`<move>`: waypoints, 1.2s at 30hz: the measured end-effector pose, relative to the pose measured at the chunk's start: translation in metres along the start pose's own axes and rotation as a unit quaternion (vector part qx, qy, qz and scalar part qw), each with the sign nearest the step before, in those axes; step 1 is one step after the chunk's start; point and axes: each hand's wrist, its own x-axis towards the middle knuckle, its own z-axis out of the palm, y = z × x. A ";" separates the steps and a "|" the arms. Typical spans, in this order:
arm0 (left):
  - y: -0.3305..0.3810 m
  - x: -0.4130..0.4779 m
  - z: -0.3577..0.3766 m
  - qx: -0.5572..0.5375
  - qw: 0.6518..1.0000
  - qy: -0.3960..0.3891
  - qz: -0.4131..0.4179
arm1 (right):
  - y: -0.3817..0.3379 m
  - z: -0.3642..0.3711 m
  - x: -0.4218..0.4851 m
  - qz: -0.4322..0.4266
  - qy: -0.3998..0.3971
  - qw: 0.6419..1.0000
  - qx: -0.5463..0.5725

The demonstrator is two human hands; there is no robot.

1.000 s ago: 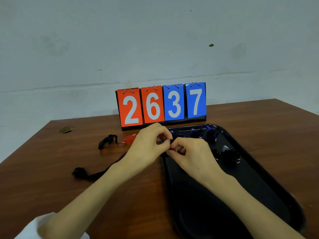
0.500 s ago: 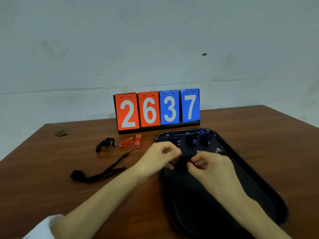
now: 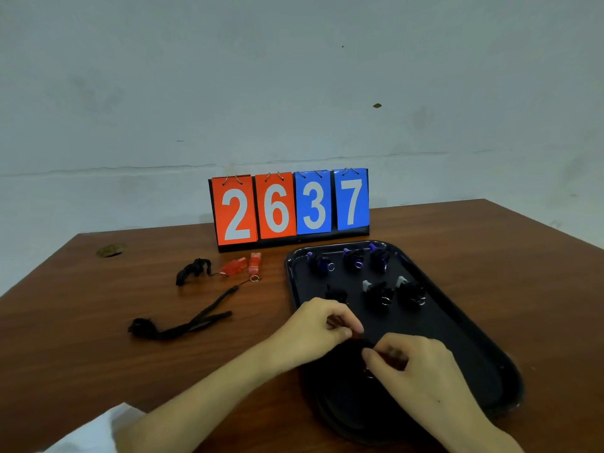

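Head view: both hands work low over the near half of the black tray (image 3: 452,349). The left grip (image 3: 313,335) pinches a small red whistle (image 3: 357,335) between thumb and fingertips. The right grip (image 3: 415,371) is curled onto the near end of the same item, but whether it holds the body or a cord I cannot tell, since the fingers hide most of it. The item is held just above the tray floor between the two hands, likely so it can be set down there once it is bundled. The tray sits on the right of the tabletop (image 3: 98,322). Its far row holds three blue whistles (image 3: 353,258) with rings. The next row holds two grey-tipped whistles (image 3: 376,291) wrapped in black cord, plus a dark bundle (image 3: 335,294) at its left end. These rows look sorted by colour, and the near half of the tray is bare. Left of the tray, two more red whistles (image 3: 233,266) lie on the wood, probably waiting their turn. A long black lanyard (image 3: 183,325) lies nearer than they do, and a short bunched lanyard (image 3: 192,271) lies just left of them. A flip scoreboard (image 3: 289,207) reading 2637 stands at the far edge, just behind the tray. A white sleeve (image 3: 91,433) shows at the near left.
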 end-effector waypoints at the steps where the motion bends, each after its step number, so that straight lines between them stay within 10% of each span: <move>1: 0.000 -0.001 0.001 0.000 1.000 -0.002 0.004 | 0.002 0.000 0.001 0.003 0.008 1.000 0.002; 6: 0.004 -0.007 0.004 -0.003 1.000 0.016 0.026 | 0.001 -0.003 0.005 0.020 -0.007 1.000 -0.015; 15: -0.064 -0.029 -0.091 0.191 0.899 0.367 -0.145 | -0.062 -0.003 0.074 -0.084 -0.018 0.996 0.002; 21: -0.103 -0.040 -0.091 0.305 0.860 0.336 -0.232 | -0.123 0.073 0.156 -0.152 -0.124 0.978 -0.068; 30: -0.100 -0.042 -0.088 0.327 0.876 0.326 -0.136 | -0.139 0.134 0.196 -0.084 -0.095 0.973 -0.194; 36: -0.087 -0.044 -0.099 0.138 0.903 0.376 -0.156 | -0.137 0.107 0.201 -0.047 -0.105 0.992 -0.044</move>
